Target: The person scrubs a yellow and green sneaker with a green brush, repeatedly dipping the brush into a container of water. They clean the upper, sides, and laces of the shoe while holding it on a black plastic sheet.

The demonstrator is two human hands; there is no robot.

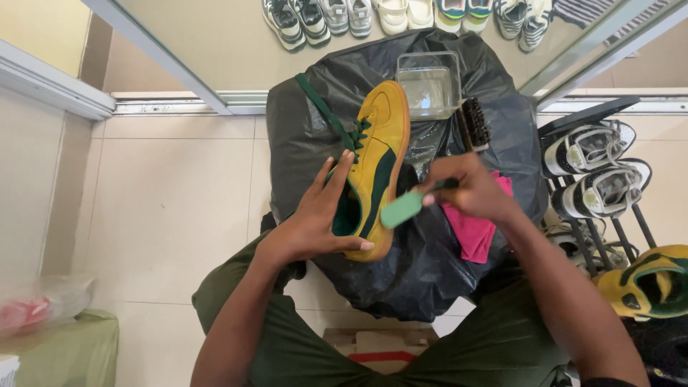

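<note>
Left hand [322,218] clamped around heel of yellow suede sneaker with green stripe and laces [376,158], steadying it on black plastic sheet [430,258]. Right hand [469,190] gripping small green brush [403,208], pressed against shoe's side. Clear water tub [428,86] and pink cloth [469,233] nearby.
</note>
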